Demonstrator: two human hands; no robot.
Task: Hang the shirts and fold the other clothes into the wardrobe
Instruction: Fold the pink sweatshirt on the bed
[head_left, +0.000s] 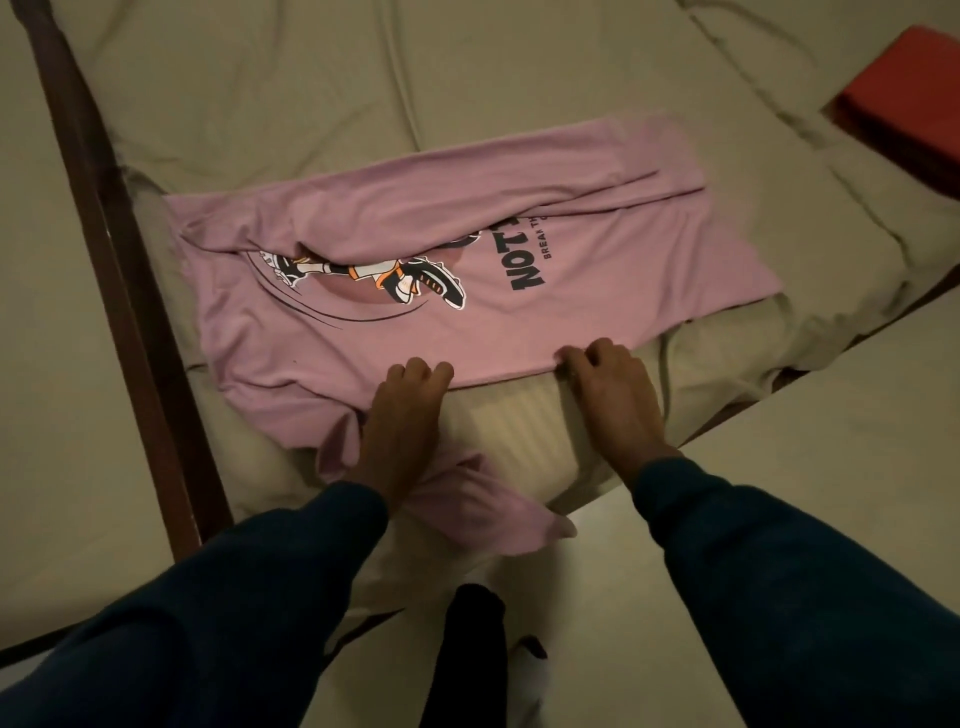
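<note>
Head view shows 1 pink cotton T-shirt (467, 249) spread on 1 bed covered with an olive-beige sheet (291, 88), with 2 hands working its near edge. The T-shirt lies near the corner of the bed closest to the camera, its long axis running left to right across the picture and tilted slightly up toward the right. Its far long side is folded over toward the middle, so a thick fold hides part of the print. What shows of the print is a cartoon figure in black, white and orange shoes, dark curved lines, and dark block letters reading upside down, "NOT" among them. 1 sleeve (457, 499) hangs off the bed's near edge, below the T-shirt's left part.

Left hand (402, 415) rests on the T-shirt's near hem, fingers (418, 371) curled onto the cloth; whether they pinch it I cannot tell. Right hand (610, 395) is at the same hem further right, fingers (576, 358) curled and pinching the edge. Both arms wear dark blue sleeves.

1 dark wooden bed rail (119, 291) runs along the T-shirt's left. 1 red flat object (909, 98) sits far to the T-shirt's upper right, off the bed.
</note>
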